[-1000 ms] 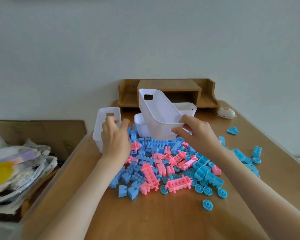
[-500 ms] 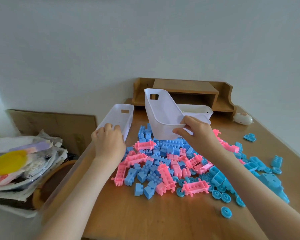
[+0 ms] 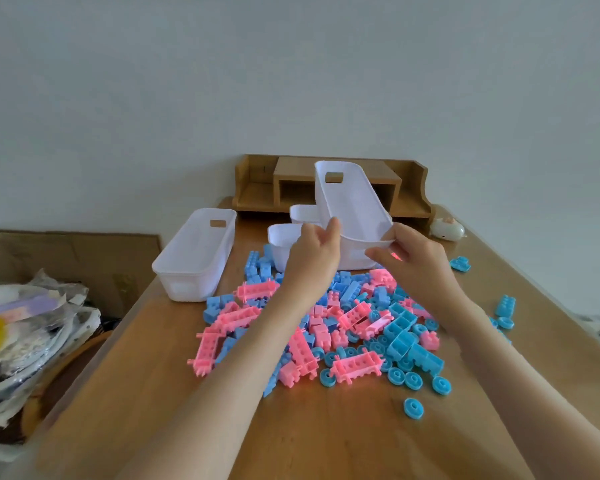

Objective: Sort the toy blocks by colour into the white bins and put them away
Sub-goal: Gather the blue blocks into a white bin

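Room: plain pale wall behind a wooden table (image 3: 326,438), with a little wooden desk shelf (image 3: 257,192) pushed against the wall at the far end.
Head view, blocks: big messy heap of pink and blue toy blocks (image 3: 329,323) sits mid-table. Blue wheels (image 3: 413,408) are scattered along its near right edge, and a few stray blue pieces (image 3: 504,306) lie well off to the right.
Tilted bin: the tilted bin (image 3: 357,216) is white and held up off the table over the far side of the heap, far end high, near end low.
Left hand: the left hand (image 3: 312,261) grips the near left corner of that bin, thumb up against the rim.
Right hand: the right hand (image 3: 413,265) pinches the near right corner of the same rim.
Other bins: the side bin (image 3: 194,258) sits flat on the table just left of the heap. Two back bins (image 3: 283,237) stand behind the left hand, partly hidden, so what's in them is anyone's guess.
Clutter: a small white toy (image 3: 447,230) sits near the shelf's right end. Off the table's left edge there's cardboard (image 3: 84,258) and a pile of plastic bags (image 3: 25,323).
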Available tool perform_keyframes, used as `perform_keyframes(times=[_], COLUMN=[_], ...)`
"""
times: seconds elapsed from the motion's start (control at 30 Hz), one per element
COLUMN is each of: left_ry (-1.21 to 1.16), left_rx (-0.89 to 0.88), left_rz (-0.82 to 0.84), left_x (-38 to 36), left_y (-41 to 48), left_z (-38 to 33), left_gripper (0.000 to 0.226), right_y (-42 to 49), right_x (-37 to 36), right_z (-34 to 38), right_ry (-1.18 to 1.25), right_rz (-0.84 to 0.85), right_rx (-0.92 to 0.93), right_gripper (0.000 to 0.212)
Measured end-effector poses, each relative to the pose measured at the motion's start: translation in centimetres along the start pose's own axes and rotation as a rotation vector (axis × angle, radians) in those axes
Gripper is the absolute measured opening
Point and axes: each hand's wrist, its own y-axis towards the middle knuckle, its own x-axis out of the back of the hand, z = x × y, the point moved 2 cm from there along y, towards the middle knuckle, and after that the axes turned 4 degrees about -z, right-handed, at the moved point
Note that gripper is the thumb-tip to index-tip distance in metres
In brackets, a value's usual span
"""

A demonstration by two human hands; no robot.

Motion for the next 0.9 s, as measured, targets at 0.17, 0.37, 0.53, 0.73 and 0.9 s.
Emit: perform_keyframes(times=[0.17,0.37,0.53,0.73,0.9], left_ry=[0.11,0.136,0.046,-0.029,0.06], left_rx=[-0.036,-0.031,-0.047,-0.025,-0.122], left_rz=[0.141,0.261,0.416,0.483,0.629], left_x=[-5.1,-12.2,-15.7,-18.3,-20.6], left_y=[0.0,-0.9,-2.4,-3.6,-5.0], left_z=[-2.2,-5.3,-7.9,-8.5,-8.4], left_gripper=[0.03,0.029,0.008,0.008,0.015], right_y=[-1.3,-4.2,-6.5,-7.3,-9.0], right_x=[4.6,7.9,11.6,14.1,14.2], right_z=[-2.8,-7.8,-10.2,-13.1,-15.4], right_ry=[-0.059,0.05,0.42,0.762,0.973], right_rz=[-0.134,-0.199,-0.147,-0.272,-0.45], right_rx=[-0.011,-0.27,-0.337,-0.521,-0.722], right_gripper=[0.02,0.029,0.054,0.038,0.053])
